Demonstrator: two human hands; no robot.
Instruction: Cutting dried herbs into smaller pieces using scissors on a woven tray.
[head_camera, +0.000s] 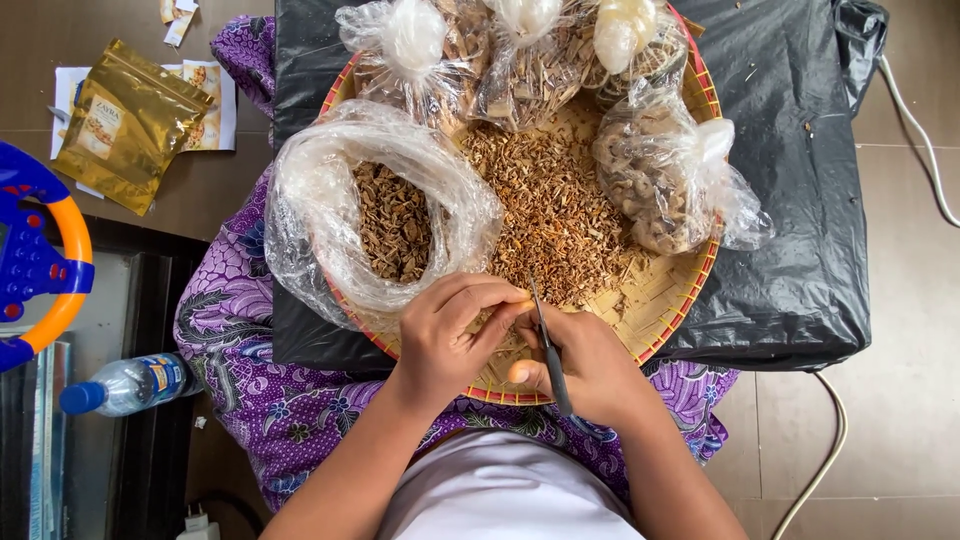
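The scissors (549, 352) sit in the grip of the right hand (590, 370), clenched round the dark handles, with the blades reaching away from the body. Their long axis runs almost straight up the picture, leaning a little to the person's left, and the thin tip ends just above the fingertips of the left hand (452, 335). I cannot tell how far the blades are parted; they read as one narrow line.

The left hand lies just beside the right, to its left, touching or nearly touching it. Its fingers are curled and pinched together toward the blades, as if round a small piece, but whatever it pinches is too small to make out. So the pinch lies left of the blades and close against them, and the left hand is the nearer to the blade tip.

Just ahead of both grips, beyond the tip, is a heap of chopped dried herb bits (555, 205) on a round woven tray (668, 300). Ahead and to the left of the left hand is an open clear plastic bag (310, 200) of darker dried pieces. Further ahead, at the tray's far rim, stand several knotted bags (665, 175) of dried material. The tray rests on a black plastic sheet (800, 150), over a purple patterned cloth (235, 300).
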